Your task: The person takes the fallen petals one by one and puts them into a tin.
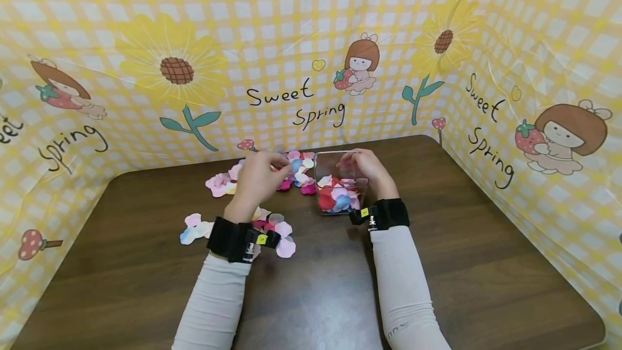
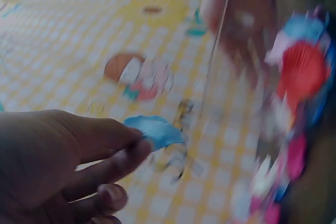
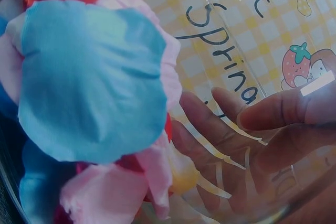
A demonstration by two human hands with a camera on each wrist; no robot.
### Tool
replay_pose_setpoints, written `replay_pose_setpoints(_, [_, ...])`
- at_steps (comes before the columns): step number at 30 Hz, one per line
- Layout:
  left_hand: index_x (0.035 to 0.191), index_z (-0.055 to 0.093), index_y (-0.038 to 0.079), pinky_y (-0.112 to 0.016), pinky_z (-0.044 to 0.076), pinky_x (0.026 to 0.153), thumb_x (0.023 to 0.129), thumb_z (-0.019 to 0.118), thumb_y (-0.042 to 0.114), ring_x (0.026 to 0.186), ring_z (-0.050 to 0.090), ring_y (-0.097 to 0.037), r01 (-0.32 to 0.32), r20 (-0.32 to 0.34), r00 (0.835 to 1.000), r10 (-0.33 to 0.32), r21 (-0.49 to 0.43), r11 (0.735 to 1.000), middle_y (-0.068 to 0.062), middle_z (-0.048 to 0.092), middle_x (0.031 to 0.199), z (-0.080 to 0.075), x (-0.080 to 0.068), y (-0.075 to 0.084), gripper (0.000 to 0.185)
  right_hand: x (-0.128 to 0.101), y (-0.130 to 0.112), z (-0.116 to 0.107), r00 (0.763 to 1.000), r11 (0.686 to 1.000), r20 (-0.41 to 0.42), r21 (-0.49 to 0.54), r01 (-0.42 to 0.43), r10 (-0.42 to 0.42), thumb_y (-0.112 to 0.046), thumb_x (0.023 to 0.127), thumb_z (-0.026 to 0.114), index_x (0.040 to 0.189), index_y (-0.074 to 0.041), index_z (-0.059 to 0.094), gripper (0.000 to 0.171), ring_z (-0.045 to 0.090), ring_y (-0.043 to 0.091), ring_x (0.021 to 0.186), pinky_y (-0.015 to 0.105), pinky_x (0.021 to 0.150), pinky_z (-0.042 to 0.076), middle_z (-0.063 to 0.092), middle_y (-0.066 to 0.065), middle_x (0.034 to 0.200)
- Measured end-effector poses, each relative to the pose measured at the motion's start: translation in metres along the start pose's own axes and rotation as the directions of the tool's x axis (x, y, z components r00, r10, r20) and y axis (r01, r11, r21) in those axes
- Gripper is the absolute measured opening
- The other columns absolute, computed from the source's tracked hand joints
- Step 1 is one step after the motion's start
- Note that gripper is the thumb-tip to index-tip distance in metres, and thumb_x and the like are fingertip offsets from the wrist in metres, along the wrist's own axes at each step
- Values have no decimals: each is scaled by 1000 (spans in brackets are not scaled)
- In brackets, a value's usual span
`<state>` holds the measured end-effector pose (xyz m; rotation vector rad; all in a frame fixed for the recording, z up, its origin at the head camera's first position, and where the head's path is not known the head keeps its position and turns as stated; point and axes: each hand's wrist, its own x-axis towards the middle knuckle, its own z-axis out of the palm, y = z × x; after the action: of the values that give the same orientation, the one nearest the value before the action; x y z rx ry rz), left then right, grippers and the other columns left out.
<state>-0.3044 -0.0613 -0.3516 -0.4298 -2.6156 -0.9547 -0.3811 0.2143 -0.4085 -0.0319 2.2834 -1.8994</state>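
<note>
Blue petal (image 2: 153, 130) is pinched between the left hand's (image 1: 258, 181) thumb and finger, left of the clear box (image 1: 324, 166), above the bench (image 1: 466, 215). Right hand (image 1: 372, 170) is at the box, fingers loosely extended, no petal in them; box contact unclear. Edge-only pinch could drop the petal short; a knock could tip the light-looking box. Petal's long axis slants down-right in left wrist view, free end boxward.

A dark wood-grain counter (image 1: 466, 263) with rounded corners meets yellow-and-white checked sheeting (image 1: 286, 31) printed with sunflowers (image 1: 177, 71) and "Sweet Spring" lettering (image 1: 281, 95); pale light (image 1: 311, 296) gleams toward the counter's front.
</note>
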Motion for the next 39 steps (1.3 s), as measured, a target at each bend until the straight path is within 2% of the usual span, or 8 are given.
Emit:
replay_pose_setpoints(3, [99,82,9,-33,49,62,94,74,19,73,66,-17,-43,-12,999,42,-105,994,-4,77,91,14,0,13,14,1,0,1,1000,1000,8,-1,-1,1,-9,101,34,126,6,62,41,59,42,122,56,106,42,65,25,127])
replay_pose_setpoints(7, [123,74,6,-29,43,55,98,69,18,62,59,-17,-60,59,995,75,-237,970,-6,77,111,26,-3,27,28,2,0,2,1000,1000,12,4,-4,4,-9,101,33,124,7,62,41,59,43,122,56,107,42,64,26,128])
replay_pose_setpoints(12, [133,67,10,-29,41,49,99,68,19,53,52,-19,-51,111,990,82,-257,965,-5,73,123,20,-3,25,36,1,-1,1,1000,1000,1,-23,6,-6,-10,101,33,122,5,64,41,62,39,119,53,105,45,67,22,125])
replay_pose_setpoints(18, [129,70,12,-36,47,60,99,67,23,68,60,-21,4,107,994,12,-148,989,-6,73,119,-1,1,-1,32,1,-2,1,1000,1000,4,-27,13,-13,-8,99,33,124,5,64,42,62,39,119,52,105,45,68,21,125])
replay_pose_setpoints(22, [126,70,10,-44,49,78,100,66,26,94,65,-29,91,82,993,-86,-56,994,-10,72,121,-15,3,-29,31,1,-1,0,1000,1000,4,-23,16,-16,-9,99,34,126,6,63,43,62,40,120,53,105,45,67,22,126])
replay_pose_setpoints(27, [126,70,10,-56,42,86,100,65,29,112,60,-38,263,65,962,-267,61,963,-15,68,128,-22,0,-66,32,1,0,-1,1000,1000,5,-18,22,-22,-9,99,34,124,6,64,42,62,41,119,54,105,45,67,24,125])
replay_pose_setpoints(30, [128,68,7,-59,41,90,100,64,27,115,59,-41,310,98,942,-320,104,945,-18,65,131,-16,-2,-83,34,1,0,-2,1000,1000,5,-20,18,-18,-9,98,34,124,5,64,42,62,41,119,54,104,45,67,23,125])
replay_pose_setpoints(39, [143,56,3,-61,39,108,94,71,18,138,46,-40,167,268,942,-203,152,974,-21,49,150,20,-1,-98,53,1,0,-1,1000,1000,2,-24,3,-3,-9,99,34,124,4,65,42,62,40,119,54,105,44,68,22,125])
